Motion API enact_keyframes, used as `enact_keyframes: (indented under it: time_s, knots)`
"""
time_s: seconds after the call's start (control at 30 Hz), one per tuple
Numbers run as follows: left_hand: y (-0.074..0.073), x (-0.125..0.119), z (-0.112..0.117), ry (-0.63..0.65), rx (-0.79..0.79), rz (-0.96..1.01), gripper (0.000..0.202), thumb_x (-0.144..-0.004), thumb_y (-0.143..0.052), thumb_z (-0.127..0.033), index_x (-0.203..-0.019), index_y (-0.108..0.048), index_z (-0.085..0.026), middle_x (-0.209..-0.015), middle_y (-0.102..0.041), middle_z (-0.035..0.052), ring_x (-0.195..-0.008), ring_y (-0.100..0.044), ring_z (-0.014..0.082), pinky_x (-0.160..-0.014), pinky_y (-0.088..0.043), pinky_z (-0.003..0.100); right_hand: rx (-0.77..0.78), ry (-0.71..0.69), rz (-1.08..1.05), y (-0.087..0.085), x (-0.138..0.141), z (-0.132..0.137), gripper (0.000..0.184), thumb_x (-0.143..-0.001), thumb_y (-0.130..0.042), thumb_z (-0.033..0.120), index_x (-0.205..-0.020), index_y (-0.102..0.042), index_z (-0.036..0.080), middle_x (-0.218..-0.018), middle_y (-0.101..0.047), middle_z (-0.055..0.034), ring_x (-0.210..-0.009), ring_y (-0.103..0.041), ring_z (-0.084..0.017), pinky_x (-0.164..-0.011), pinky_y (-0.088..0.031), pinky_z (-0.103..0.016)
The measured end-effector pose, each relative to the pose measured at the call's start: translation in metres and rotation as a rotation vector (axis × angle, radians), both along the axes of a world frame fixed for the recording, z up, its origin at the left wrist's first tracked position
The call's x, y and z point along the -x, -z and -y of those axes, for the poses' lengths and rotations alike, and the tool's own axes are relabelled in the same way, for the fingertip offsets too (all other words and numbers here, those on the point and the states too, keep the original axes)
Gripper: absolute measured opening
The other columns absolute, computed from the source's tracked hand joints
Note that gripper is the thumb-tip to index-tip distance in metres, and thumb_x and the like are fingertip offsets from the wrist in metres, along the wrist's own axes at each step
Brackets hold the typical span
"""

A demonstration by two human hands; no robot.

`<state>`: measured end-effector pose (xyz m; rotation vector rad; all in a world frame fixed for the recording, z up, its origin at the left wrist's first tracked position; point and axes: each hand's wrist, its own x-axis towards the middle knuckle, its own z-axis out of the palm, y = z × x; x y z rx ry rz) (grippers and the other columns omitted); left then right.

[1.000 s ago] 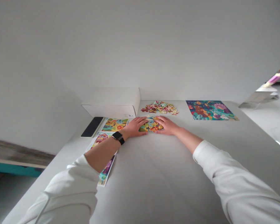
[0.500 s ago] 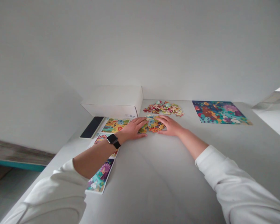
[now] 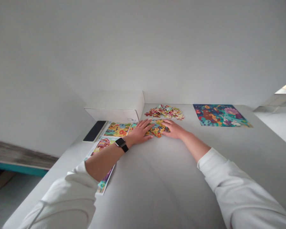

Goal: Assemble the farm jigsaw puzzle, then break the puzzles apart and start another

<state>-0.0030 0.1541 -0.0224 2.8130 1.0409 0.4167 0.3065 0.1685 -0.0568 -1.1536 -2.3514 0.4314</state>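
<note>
A cluster of puzzle pieces [image 3: 158, 128], mostly yellow and orange with some blue, lies on the table between my two hands. My left hand [image 3: 141, 131], with a black watch above it, rests flat on the left side of the cluster and covers part of it. Its fingers are stretched out and its thumb is apart. At the right edge of the cluster lies my right hand [image 3: 174, 129], palm down, with its fingertips touching the pieces and thumb spread away. Neither hand grasps a piece.
A heap of red and cream puzzle pieces [image 3: 165, 111] lies behind my hands. A white box [image 3: 116, 105] stands at the back left, near a dark phone [image 3: 94, 131] and a printed picture sheet [image 3: 118, 129]. Farther right lies a colourful assembled picture [image 3: 221, 115].
My left hand has slid a little to the right over the pieces, and the cluster between my hands has shifted and bunched slightly. The view has moved slightly too.
</note>
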Motion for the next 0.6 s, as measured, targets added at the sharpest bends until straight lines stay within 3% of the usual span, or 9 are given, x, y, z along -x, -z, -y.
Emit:
enact_keyframes:
  time_s: [0.23, 0.47, 0.6]
  knots:
    - [-0.008, -0.011, -0.002, -0.050, 0.098, 0.123, 0.069, -0.094, -0.072, -0.058, -0.153, -0.060, -0.025, -0.164, -0.052, 0.0175, -0.155, -0.044, 0.0376, -0.134, -0.019, 0.061, -0.001, -0.021, -0.036, 0.003, 0.005, 0.003, 0.067, -0.090, -0.080, 0.049, -0.150, -0.066, 0.023, -0.164, -0.051, -0.0191, -0.152, -0.050, -0.036, -0.128, -0.041, -0.058]
    - [-0.011, -0.013, 0.000, -0.070, 0.112, 0.159, 0.070, -0.089, -0.076, -0.057, -0.150, -0.062, -0.025, -0.161, -0.054, 0.0175, -0.153, -0.045, 0.0388, -0.133, -0.021, 0.062, -0.025, -0.031, -0.047, 0.003, 0.018, 0.013, 0.062, -0.092, -0.078, 0.047, -0.149, -0.066, 0.025, -0.160, -0.054, -0.0171, -0.150, -0.051, -0.036, -0.127, -0.042, -0.058]
    - [-0.012, -0.016, 0.003, -0.068, 0.060, 0.143, 0.063, -0.095, -0.069, -0.048, -0.153, -0.059, -0.026, -0.162, -0.053, 0.0170, -0.153, -0.045, 0.0367, -0.132, -0.024, 0.062, -0.105, 0.015, -0.065, -0.016, 0.002, 0.005, 0.061, -0.092, -0.077, 0.047, -0.149, -0.066, 0.026, -0.160, -0.054, -0.0150, -0.151, -0.049, -0.036, -0.127, -0.042, -0.057]
